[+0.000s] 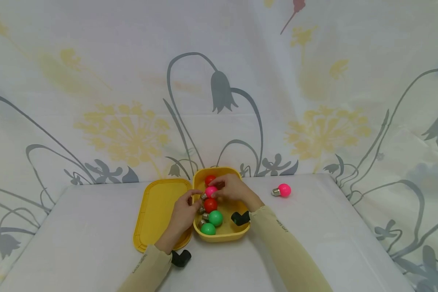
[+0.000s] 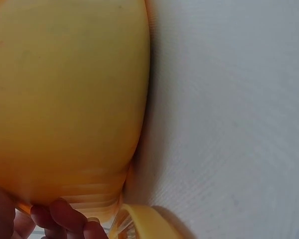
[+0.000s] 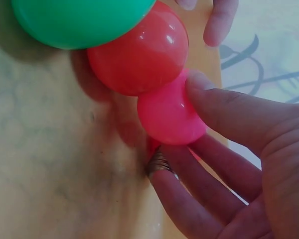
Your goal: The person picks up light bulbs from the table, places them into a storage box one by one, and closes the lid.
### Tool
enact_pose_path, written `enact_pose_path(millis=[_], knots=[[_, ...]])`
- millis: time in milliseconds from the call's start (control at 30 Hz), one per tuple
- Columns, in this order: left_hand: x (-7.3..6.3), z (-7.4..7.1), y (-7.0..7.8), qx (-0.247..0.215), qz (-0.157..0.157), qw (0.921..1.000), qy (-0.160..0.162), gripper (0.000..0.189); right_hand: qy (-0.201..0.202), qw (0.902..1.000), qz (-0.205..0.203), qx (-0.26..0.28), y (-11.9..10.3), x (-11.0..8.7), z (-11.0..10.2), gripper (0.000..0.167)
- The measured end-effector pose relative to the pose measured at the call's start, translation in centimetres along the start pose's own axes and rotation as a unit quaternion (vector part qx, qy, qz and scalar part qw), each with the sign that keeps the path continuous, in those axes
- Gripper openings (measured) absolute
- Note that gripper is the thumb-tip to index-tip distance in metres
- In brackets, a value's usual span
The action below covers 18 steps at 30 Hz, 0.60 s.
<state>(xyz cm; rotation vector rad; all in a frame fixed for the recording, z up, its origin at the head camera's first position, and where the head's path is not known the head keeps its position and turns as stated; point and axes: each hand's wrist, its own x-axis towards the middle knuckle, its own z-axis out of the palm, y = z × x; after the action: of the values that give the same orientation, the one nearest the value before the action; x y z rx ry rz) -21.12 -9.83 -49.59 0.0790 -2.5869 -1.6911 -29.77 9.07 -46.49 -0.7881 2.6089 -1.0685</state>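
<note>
A yellow plastic box (image 1: pixel 229 235) stands on the table with red, pink and green light bulbs lined up along its left side. My right hand (image 1: pixel 233 188) reaches into it and pinches a pink bulb (image 3: pixel 169 117) between thumb and fingers; the bulb's metal screw base shows beside a fingertip. My left hand (image 1: pixel 182 213) grips the box's left rim, thumb inside near the pink bulb's base and fingers along the outer wall (image 2: pixel 70 109). Close by the held bulb lie a red bulb (image 1: pixel 210 205) and a green bulb (image 1: pixel 215 218). Another red bulb (image 1: pixel 209 179) sits at the box's far end.
Left of the box lies a flat yellow lid (image 1: pixel 157 211), partly under my left hand and forearm. A second pink bulb (image 1: pixel 284 190) rests on the white tabletop (image 1: pixel 314 235) to the right. Behind the table hangs a flower-patterned cloth (image 1: pixel 219 134).
</note>
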Motion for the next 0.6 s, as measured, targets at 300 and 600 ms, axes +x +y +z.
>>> enact_pose_path(millis=[300,600], knots=[[0.04,-0.02,0.03,0.001,0.001,1.0000,-0.001,0.025,0.001,0.9999,-0.014,-0.006,0.08,0.04,0.06,0.025],[-0.05,-0.01,0.27,0.004,0.001,1.0000,-0.001,0.024,0.024,0.9990,-0.011,0.035,0.40,0.11,0.00,0.027]])
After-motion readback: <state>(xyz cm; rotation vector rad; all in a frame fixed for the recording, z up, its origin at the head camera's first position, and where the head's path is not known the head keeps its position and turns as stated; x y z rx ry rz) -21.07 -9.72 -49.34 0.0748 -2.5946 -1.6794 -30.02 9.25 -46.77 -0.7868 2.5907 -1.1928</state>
